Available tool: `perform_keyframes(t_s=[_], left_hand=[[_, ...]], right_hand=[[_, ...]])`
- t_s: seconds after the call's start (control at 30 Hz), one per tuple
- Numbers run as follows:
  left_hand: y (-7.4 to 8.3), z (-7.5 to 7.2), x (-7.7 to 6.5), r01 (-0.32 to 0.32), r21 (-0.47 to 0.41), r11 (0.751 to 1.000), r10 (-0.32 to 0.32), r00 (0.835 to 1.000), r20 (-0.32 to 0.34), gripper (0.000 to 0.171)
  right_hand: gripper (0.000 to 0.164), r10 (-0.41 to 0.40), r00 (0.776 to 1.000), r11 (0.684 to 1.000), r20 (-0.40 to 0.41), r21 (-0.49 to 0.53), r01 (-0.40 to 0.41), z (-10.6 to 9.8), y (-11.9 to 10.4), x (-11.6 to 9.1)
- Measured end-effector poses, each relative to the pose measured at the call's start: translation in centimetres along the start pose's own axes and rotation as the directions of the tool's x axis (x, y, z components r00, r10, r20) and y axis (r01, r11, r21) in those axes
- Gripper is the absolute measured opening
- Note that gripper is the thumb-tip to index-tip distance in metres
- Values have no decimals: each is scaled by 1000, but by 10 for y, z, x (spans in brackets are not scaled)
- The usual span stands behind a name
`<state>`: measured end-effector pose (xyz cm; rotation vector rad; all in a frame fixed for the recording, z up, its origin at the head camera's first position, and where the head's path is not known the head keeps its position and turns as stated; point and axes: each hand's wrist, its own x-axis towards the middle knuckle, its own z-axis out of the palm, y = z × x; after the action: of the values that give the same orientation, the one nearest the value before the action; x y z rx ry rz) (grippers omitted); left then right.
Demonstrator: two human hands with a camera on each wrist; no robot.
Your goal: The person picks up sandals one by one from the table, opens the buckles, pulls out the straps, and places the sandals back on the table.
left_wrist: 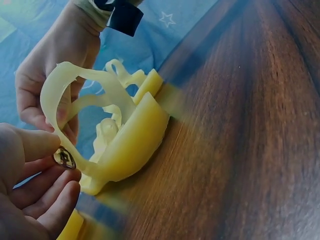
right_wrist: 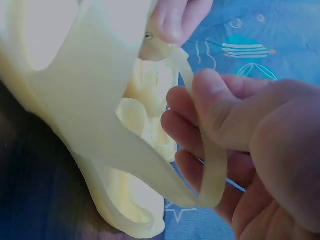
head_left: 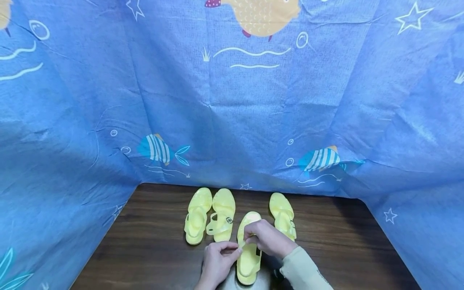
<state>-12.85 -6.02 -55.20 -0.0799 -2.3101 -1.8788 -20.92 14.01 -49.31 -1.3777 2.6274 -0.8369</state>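
Observation:
A pale yellow jelly sandal (head_left: 250, 264) lies sole down near the front of the table, toe pointing away. My left hand (head_left: 217, 259) pinches its strap by a small round dark emblem (left_wrist: 64, 157) between thumb and fingers. From the other side my right hand (head_left: 270, 239) reaches over the sandal. In the right wrist view, that hand's thumb and fingers pinch the narrow strap (right_wrist: 214, 175), which bends in a loop. The left fingertips (right_wrist: 172, 20) hold the strap close by. Whether the strap's end is fastened, I cannot tell.
Two matching sandals (head_left: 198, 221) (head_left: 223, 205) stand side by side at the back left. Another sandal (head_left: 280, 209) sits at the back right, partly behind my right hand. The dark wooden table (head_left: 152, 241) is enclosed by a blue cloth (head_left: 246, 133) printed with fish.

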Motion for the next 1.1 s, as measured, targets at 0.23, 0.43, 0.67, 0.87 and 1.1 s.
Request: perform_keyframes(t_s=[0.23, 0.43, 0.67, 0.87, 1.1], left_hand=[[0, 1, 2, -16, 13, 1000, 16, 1000, -1, 10], [0, 2, 2, -17, 8, 1000, 17, 1000, 4, 9], [0, 1, 1, -24, 6, 1000, 24, 1000, 5, 9], [0, 1, -1, -39, 14, 999, 39, 999, -1, 9], [-1, -2, -2, -12, -1, 1000, 12, 1000, -13, 10]], right_hand=[[11, -12, 997, 1000, 81, -27, 14, 2, -1, 3], [9, 25, 994, 1000, 110, 8, -27, 6, -3, 6], [18, 22, 995, 1000, 98, -22, -20, 6, -8, 4], [16, 21, 996, 999, 84, -33, -19, 6, -8, 0], [20, -44, 999, 997, -15, -56, 43, -4, -1, -4]])
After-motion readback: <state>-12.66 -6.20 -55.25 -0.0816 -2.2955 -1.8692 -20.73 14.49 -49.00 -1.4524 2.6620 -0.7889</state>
